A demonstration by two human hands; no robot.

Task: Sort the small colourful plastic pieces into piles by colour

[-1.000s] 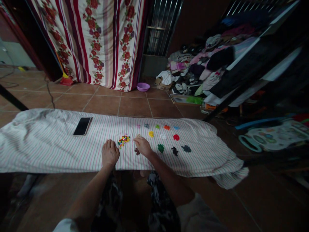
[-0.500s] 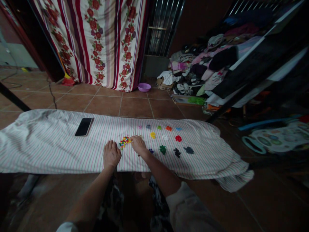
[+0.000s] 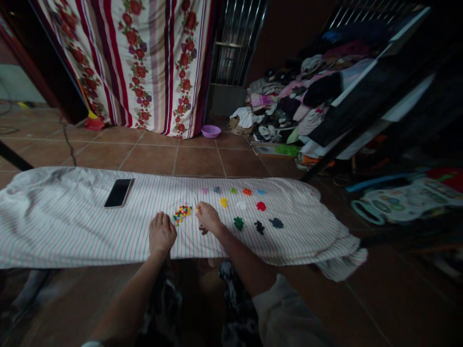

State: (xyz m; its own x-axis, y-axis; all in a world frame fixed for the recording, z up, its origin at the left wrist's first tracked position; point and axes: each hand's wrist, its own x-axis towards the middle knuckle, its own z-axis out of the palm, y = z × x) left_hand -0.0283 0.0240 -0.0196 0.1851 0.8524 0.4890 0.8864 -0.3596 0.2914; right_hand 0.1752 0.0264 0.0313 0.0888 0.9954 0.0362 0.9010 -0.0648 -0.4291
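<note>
I'm watching through the head camera, and here's the left hand (image 3: 162, 234), palm down on the striped cloth (image 3: 72, 217), relaxed, its grip released. Just right of it and a little farther off sits the mixed heap (image 3: 182, 214) of tiny coloured pieces: red, yellow, green, white.

Over to the right hand (image 3: 208, 215), right beside that heap on its right side. Thumb and fingertips are drawn together in a pinch; whether a piece is caught in there, I can't tell, it's too small from here.

Right of the heap, the single-colour clusters spread out. Far row, left to right: pink (image 3: 205, 191), grey (image 3: 217, 190), lime (image 3: 233, 191), orange (image 3: 247, 192), light blue (image 3: 261, 192). Middle: yellow (image 3: 224, 202), white (image 3: 241, 206), red (image 3: 261, 206). Near row: brown (image 3: 203, 229), partly tucked behind the right hand, then dark green (image 3: 238, 223), black (image 3: 259, 227) and dark grey (image 3: 277, 222).

Off to the left lies a phone (image 3: 118, 193), dark screen up. Beyond the cloth, a purple basin (image 3: 211, 131) sits on the tiles by the flowered curtain (image 3: 155, 72).
</note>
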